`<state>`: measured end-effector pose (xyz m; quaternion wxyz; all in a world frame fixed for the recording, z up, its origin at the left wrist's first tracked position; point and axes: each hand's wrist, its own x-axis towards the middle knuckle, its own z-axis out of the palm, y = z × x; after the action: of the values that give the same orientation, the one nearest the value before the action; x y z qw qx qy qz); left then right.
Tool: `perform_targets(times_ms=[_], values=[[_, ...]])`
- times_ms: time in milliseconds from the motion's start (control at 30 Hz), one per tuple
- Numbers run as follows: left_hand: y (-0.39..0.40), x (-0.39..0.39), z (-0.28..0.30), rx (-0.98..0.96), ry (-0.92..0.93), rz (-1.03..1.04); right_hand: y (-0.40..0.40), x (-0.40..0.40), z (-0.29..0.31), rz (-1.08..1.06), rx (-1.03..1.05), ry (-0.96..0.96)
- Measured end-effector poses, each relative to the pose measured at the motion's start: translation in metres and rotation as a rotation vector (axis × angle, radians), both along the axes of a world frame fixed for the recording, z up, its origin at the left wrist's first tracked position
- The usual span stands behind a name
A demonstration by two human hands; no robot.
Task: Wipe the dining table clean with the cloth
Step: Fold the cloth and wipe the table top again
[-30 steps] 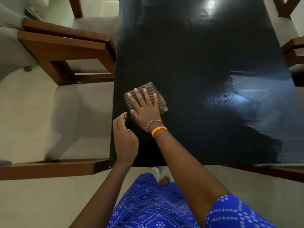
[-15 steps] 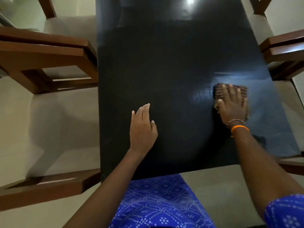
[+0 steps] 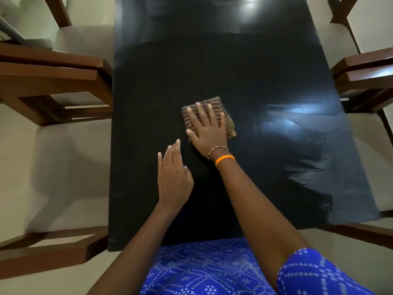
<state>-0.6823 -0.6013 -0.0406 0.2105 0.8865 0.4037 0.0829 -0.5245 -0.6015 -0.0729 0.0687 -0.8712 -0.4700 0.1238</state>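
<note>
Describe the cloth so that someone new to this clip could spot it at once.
Start at the long black table flanked by wooden chairs. Near its middle, the right hand, with an orange band at its wrist, presses flat on the cloth. It is a folded, brown striped pad, the only object on the table.

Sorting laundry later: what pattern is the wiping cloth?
Brown cloth with thin pale stripes, head view.

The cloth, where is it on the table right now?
In the head view the cloth lies flat near the middle of the table, under the right hand, with the left hand just nearer and to the left.
</note>
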Motion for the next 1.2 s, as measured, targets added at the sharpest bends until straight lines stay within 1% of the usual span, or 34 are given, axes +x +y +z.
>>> perform_targets(times_ms=[67, 133, 267, 333, 433, 533, 600, 667, 700, 767, 933, 1000, 1067, 1200], values=[[-0.009, 0.013, 0.002, -0.005, 0.003, 0.023, -0.006, 0.014, -0.001, 0.146, -0.002, -0.014], [-0.021, 0.028, 0.004, -0.016, 0.007, 0.008, -0.028, 0.042, -0.003, 0.157, 0.021, -0.035], [-0.054, 0.069, 0.006, -0.016, 0.024, -0.067, -0.098, 0.126, -0.001, -0.074, 0.029, -0.053], [-0.071, 0.091, 0.006, -0.013, 0.021, -0.087, -0.142, 0.174, 0.000, -0.217, 0.006, -0.088], [-0.091, 0.114, 0.005, -0.023, 0.024, -0.114, -0.203, 0.230, 0.002, -0.439, -0.020, -0.085], [-0.106, 0.130, 0.006, -0.024, 0.009, -0.121, -0.230, 0.255, 0.004, -0.591, -0.013, -0.042], [-0.112, 0.135, 0.006, -0.019, 0.001, -0.109, -0.226, 0.253, 0.005, -0.669, 0.000, -0.028], [-0.115, 0.140, 0.004, -0.007, -0.005, -0.088, -0.213, 0.240, 0.005, -0.701, 0.005, -0.042], [-0.116, 0.142, 0.003, -0.005, -0.010, -0.076, -0.205, 0.230, 0.005, -0.682, 0.005, -0.053], [-0.118, 0.144, 0.001, -0.006, -0.011, -0.056, -0.187, 0.201, 0.003, -0.551, 0.009, -0.069], [-0.120, 0.143, -0.003, 0.024, 0.047, -0.052, -0.147, 0.111, -0.002, -0.023, 0.060, -0.023], [-0.121, 0.139, -0.003, 0.024, 0.064, -0.040, -0.154, 0.104, -0.005, 0.107, 0.042, -0.027], [-0.125, 0.137, -0.002, 0.029, 0.085, -0.038, -0.169, 0.123, -0.005, 0.117, 0.055, -0.056], [-0.136, 0.137, 0.002, 0.039, 0.104, -0.068, -0.190, 0.203, 0.000, -0.096, 0.031, -0.067]])
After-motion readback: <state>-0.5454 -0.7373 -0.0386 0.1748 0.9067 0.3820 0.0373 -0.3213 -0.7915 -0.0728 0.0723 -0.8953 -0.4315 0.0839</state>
